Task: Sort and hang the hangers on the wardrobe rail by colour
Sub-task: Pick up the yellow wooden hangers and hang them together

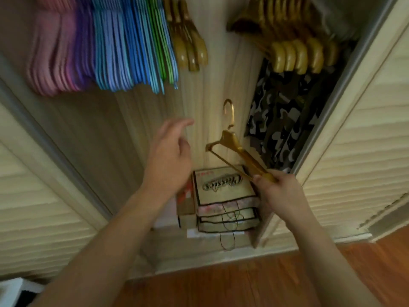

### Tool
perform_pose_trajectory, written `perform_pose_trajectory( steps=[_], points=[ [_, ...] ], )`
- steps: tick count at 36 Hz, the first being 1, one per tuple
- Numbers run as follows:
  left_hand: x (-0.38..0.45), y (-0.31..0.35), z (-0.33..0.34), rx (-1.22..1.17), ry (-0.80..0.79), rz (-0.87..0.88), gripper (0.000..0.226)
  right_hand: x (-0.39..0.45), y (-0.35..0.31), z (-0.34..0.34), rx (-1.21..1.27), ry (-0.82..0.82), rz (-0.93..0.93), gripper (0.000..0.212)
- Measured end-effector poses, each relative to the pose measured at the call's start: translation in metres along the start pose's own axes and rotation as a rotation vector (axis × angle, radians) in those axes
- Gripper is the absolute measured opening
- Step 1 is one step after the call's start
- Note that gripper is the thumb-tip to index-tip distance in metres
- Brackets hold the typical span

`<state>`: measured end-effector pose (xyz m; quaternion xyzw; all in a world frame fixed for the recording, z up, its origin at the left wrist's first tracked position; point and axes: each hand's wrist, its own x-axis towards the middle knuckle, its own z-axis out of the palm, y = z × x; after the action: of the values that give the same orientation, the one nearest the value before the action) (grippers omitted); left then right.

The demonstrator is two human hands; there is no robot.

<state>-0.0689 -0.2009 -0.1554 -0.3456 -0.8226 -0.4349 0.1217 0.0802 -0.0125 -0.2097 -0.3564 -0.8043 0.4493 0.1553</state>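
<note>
- Head cam looks down and into the wardrobe, and honestly most of the sorting looks done already.
- Far left, the pink hangers (47,60) hang packed together, then the purple hangers (83,49), then a big run of blue hangers (124,52), with a few green hangers (162,49) just right of those. It's all a bit blurry, so exact counts are a no-go.
- Gold ones sit in two bunches: a small gold bunch (190,45) right beside the green, and a bigger gold bunch (296,52) further right, with a gap between them. The rail itself is out of shot.
- Right hand (280,189) pinches one end of a single gold hanger (234,149), hook pointing up and away, low down in front of that gap, well below the hung ones.
- Left hand (170,156) holds nothing, fingers loosely spread, reaching toward the hanger.
- Best guess: this gold one goes up with a gold bunch, and maybe the two bunches get merged.
- Also in there: a camo garment (285,120) on the right and a stack of boxes (223,200) on the wardrobe floor.
- Can't tell if more loose hangers are waiting off-frame.
</note>
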Motion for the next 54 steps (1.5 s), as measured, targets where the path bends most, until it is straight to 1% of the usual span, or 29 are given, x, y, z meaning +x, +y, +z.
perform_pose_trajectory(
  steps=[1, 2, 3, 4, 6, 8, 10, 12, 14, 17, 18, 19, 21, 24, 26, 29, 31, 33, 36, 39, 44, 50, 54],
  points=[
    [0.028, 0.012, -0.023, 0.054, 0.094, 0.122, 0.045, 0.008, -0.020, -0.009, 0.024, 0.020, -0.042, 0.026],
    [0.043, 0.018, -0.037, 0.098, 0.178, 0.202, 0.046, 0.005, -0.030, -0.014, 0.049, 0.031, -0.042, 0.024],
    [0.078, 0.032, -0.063, 0.158, 0.287, 0.307, 0.049, 0.017, -0.056, -0.023, 0.090, 0.054, -0.095, 0.023],
    [0.093, 0.033, -0.071, 0.213, 0.320, 0.343, 0.052, 0.016, -0.060, -0.025, 0.101, 0.042, -0.086, 0.023],
    [0.135, 0.046, -0.098, 0.363, 0.413, 0.443, 0.061, 0.026, -0.087, -0.033, 0.111, 0.070, -0.154, 0.025],
    [0.169, 0.058, -0.121, 0.535, 0.443, 0.455, 0.071, 0.038, -0.108, -0.038, 0.125, 0.104, -0.194, 0.024],
    [0.197, 0.069, -0.138, 0.678, 0.399, 0.405, 0.080, 0.048, -0.133, -0.041, 0.132, 0.111, -0.231, 0.022],
    [0.217, 0.073, -0.149, 0.752, 0.354, 0.363, 0.086, 0.060, -0.155, -0.041, 0.133, 0.130, -0.253, 0.025],
    [0.229, 0.073, -0.153, 0.857, 0.327, 0.349, 0.087, 0.073, -0.173, -0.040, 0.095, 0.127, -0.256, 0.027],
    [0.245, 0.081, -0.157, 0.996, 0.373, 0.340, 0.082, 0.097, -0.202, -0.040, 0.075, 0.161, -0.293, 0.023],
    [0.243, 0.081, -0.154, 1.002, 0.389, 0.334, 0.078, 0.100, -0.206, -0.038, 0.071, 0.177, -0.289, 0.020],
    [0.251, 0.087, -0.160, 0.999, 0.425, 0.347, 0.075, 0.110, -0.221, -0.040, 0.084, 0.209, -0.323, 0.017],
    [0.248, 0.087, -0.155, 0.983, 0.423, 0.354, 0.071, 0.119, -0.227, -0.041, 0.071, 0.219, -0.325, 0.015],
    [0.257, 0.086, -0.161, 0.925, 0.420, 0.377, 0.063, 0.134, -0.240, -0.041, 0.057, 0.267, -0.345, 0.027],
    [0.263, 0.087, -0.170, 0.871, 0.396, 0.384, 0.060, 0.144, -0.251, -0.036, 0.011, 0.299, -0.366, 0.030],
    [0.269, 0.085, -0.179, 0.804, 0.321, 0.387, 0.067, 0.166, -0.255, -0.024, -0.005, 0.311, -0.375, 0.032],
    [0.271, 0.079, -0.178, 0.834, 0.272, 0.389, 0.076, 0.180, -0.254, -0.014, -0.041, 0.318, -0.344, 0.029],
    [0.273, 0.077, -0.176, 0.877, 0.270, 0.404, 0.082, 0.191, -0.253, -0.005, -0.091, 0.319, -0.346, 0.025],
    [0.277, 0.077, -0.174, 0.911, 0.279, 0.407, 0.084, 0.195, -0.256, 0.004, -0.094, 0.272, -0.363, 0.023],
    [0.279, 0.076, -0.174, 0.938, 0.274, 0.417, 0.086, 0.200, -0.258, 0.012, -0.091, 0.241, -0.404, 0.032],
    [0.279, 0.074, -0.176, 0.927, 0.277, 0.426, 0.086, 0.207, -0.264, 0.025, -0.152, 0.174, -0.454, 0.046],
    [0.279, 0.076, -0.177, 0.933, 0.271, 0.409, 0.086, 0.207, -0.262, 0.029, -0.145, 0.106, -0.475, 0.048],
    [0.277, 0.077, -0.177, 0.929, 0.269, 0.399, 0.085, 0.198, -0.254, 0.019, -0.141, -0.013, -0.496, 0.054]
  ],
)
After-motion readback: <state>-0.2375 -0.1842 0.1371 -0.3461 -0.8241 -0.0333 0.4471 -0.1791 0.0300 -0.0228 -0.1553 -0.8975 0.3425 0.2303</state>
